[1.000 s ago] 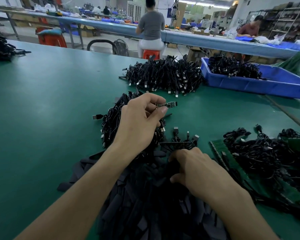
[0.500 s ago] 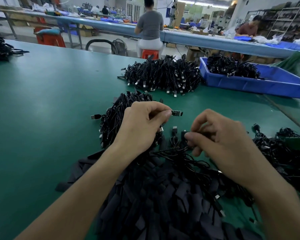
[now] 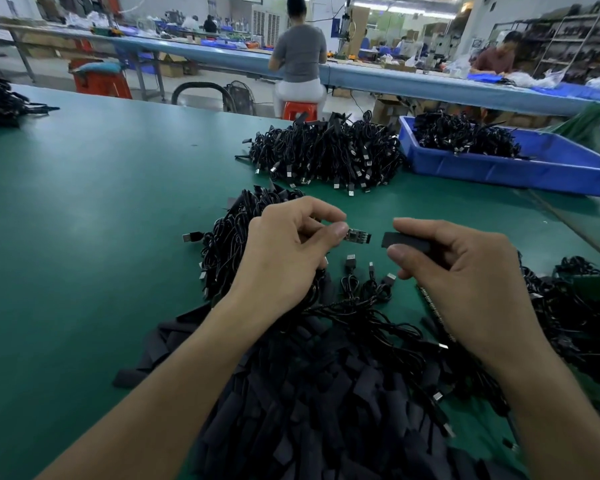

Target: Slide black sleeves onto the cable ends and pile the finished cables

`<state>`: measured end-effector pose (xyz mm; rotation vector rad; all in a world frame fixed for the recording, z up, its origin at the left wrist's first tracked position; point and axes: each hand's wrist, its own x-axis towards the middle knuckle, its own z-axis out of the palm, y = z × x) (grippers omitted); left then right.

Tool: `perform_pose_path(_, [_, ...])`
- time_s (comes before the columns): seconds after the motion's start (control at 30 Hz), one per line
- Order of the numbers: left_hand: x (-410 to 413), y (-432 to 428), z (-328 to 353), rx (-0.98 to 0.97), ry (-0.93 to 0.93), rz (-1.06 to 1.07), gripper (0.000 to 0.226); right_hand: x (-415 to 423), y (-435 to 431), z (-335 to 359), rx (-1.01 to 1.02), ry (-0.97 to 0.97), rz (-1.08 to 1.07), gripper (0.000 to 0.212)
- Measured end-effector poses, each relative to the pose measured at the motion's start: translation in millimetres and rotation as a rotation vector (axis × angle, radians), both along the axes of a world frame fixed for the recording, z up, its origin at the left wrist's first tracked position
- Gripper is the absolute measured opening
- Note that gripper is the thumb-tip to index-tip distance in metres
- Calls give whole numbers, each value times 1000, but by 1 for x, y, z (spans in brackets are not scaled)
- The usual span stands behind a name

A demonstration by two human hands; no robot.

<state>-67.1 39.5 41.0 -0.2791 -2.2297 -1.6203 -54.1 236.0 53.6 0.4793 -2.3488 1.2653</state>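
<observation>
Mid-frame, left hand point(image 3: 284, 252) pinches the bare cable end point(image 3: 358, 234) pointing right; right hand point(image 3: 465, 275) pinches a black sleeve point(image 3: 406, 243) just beside it, open end facing it, axes nearly in line.

Left hand point(image 3: 284, 252), right hand point(image 3: 465, 271): pinching fingers point(image 3: 413, 226).

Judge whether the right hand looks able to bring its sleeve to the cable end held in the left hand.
Probably yes. The right hand pinches the sleeve, its mouth facing the cable end that juts bare from the left hand. Only a clear gap over the table separates them.
</observation>
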Motion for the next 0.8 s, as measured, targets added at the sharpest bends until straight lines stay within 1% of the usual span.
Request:
perform_pose_path(0.17, [1, 0, 1, 32, 0, -8, 12, -4, 1, -4, -128, 25, 28, 26])
perform_pose_path(0.27, [1, 0, 2, 95, -20, -30, 15, -4, 0, -4, -200, 51, 48, 23])
perform_pose_path(0.47, [0, 2, 3, 241, -127, -71, 8, -4, -9, -10, -243, 50, 92, 18])
perform_pose_path(0.6, [1, 2, 4, 266, -162, -88, 8, -3, -13, -13, -257, 64, 84, 15])
perform_pose_path(0.8, [0, 3, 4, 299, -205, -114, 8, -3, -17, -15, -262, 92, 51, 18])
